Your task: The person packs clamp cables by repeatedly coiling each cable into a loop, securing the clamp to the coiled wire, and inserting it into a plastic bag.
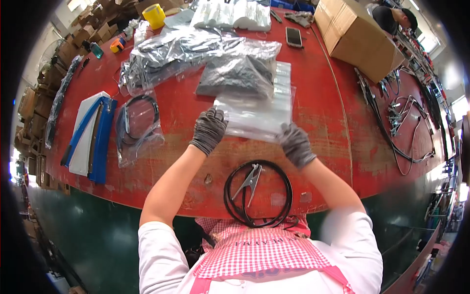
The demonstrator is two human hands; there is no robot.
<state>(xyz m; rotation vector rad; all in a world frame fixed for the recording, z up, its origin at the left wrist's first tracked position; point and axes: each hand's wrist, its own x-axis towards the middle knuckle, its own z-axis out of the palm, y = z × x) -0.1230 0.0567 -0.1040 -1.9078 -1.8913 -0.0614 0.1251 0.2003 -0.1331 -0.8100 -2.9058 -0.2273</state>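
My left hand (210,131), in a grey striped glove, has its fingers curled at the near left corner of a clear plastic bag (254,115). The bag lies flat and part of it is smeared by motion. At its near right corner, my right hand (296,144), gloved the same way, pinches the edge. Close to me at the table's front edge lies a coiled black cable (289,196) with a metal clamp (250,182) inside the loop. Just beyond the bag sits a dark pack wrapped in clear plastic (237,76).
The red table (313,98) also bears a bagged cable (139,117), a blue and white folder-like stand (88,137), silvery plastic bags (181,49), a phone (293,36), yellow tape (154,16) and a cardboard box (360,36). More clamp cables (409,122) lie right; a person (391,19) is behind.
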